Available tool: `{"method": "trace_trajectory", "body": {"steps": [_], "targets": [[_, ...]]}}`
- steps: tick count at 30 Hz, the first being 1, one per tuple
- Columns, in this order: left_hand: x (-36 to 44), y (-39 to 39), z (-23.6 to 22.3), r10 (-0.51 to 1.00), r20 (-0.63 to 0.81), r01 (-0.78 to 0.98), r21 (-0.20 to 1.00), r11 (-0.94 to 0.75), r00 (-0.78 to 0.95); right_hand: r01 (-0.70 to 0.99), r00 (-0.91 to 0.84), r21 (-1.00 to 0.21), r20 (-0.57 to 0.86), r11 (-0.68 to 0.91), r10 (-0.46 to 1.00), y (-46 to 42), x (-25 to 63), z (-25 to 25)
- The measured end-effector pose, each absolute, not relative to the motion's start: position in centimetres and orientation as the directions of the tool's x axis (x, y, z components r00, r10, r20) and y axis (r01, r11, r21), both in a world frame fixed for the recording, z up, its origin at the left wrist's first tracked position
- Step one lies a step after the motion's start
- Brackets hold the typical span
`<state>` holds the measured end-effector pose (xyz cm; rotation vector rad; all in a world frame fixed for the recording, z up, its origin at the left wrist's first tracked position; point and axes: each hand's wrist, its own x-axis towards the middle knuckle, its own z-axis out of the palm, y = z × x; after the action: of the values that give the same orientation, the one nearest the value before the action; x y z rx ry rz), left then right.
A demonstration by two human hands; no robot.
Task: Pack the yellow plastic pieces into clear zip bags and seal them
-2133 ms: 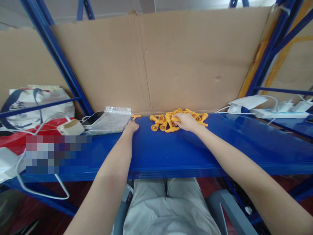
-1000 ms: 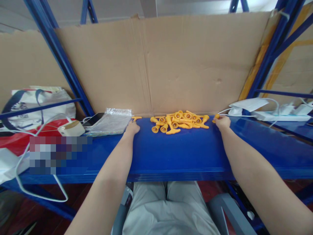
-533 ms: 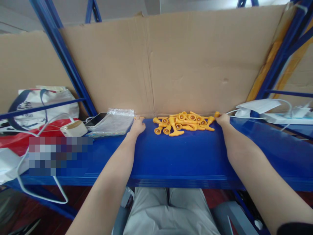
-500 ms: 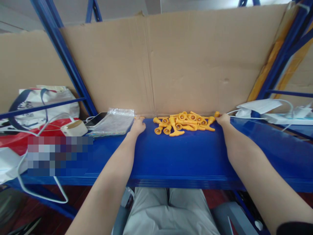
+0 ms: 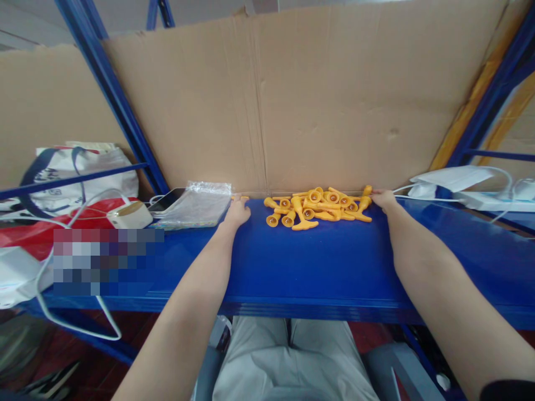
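Several yellow T-shaped plastic handles (image 5: 305,225) with round, cupped ends lie in a loose pile on the blue shelf top (image 5: 309,267), close to the cardboard. My left hand (image 5: 239,211) rests beside the clear plastic bag, its fingers closed on another yellow T-shaped handle (image 5: 241,197) that is mostly hidden. At the pile's right end, my right hand (image 5: 384,199) has its fingertips against a yellow T-shaped handle (image 5: 368,191), which stands tilted and overlaps the outermost pieces. My right fingers look pinched on it, though the grip is partly hidden.
A clear plastic bag (image 5: 200,206) and a phone (image 5: 169,201) lie to the left. Beyond them are a white charger (image 5: 130,215), cables and a cloth bag (image 5: 100,175). A power strip (image 5: 485,200) is at right. A cardboard sheet (image 5: 334,94) closes the back.
My right hand has gone from the pile to its right side with a yellow handle, then slightly back toward the pile. My left hand stays near the plastic bag. The view has shifted a little.
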<state>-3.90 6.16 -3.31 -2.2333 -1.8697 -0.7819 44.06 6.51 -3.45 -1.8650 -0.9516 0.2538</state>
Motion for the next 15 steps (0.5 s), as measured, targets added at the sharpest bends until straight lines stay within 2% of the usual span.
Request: {"method": "trace_trajectory", "body": {"steps": [5, 10, 15], "targets": [[-3.8, 6.0, -3.2, 0.885, 0.458, 0.945, 0.244, -0.218, 0.086, 0.442, 0.665, -0.880, 0.194, -0.171, 0.721, 6.2, 43.3, -3.2], [-3.8, 5.9, -3.1, 0.886, 0.460, 0.945, 0.258, -0.203, 0.064, 0.540, 0.683, -0.819, 0.292, -0.195, 0.670, 5.5, 43.4, -3.2], [-3.6, 5.7, -2.7, 0.883, 0.465, 0.951, 0.241, -0.192, 0.061, 0.619, 0.601, -0.771, 0.346, -0.147, 0.720, 5.0, 43.2, -3.6]]}}
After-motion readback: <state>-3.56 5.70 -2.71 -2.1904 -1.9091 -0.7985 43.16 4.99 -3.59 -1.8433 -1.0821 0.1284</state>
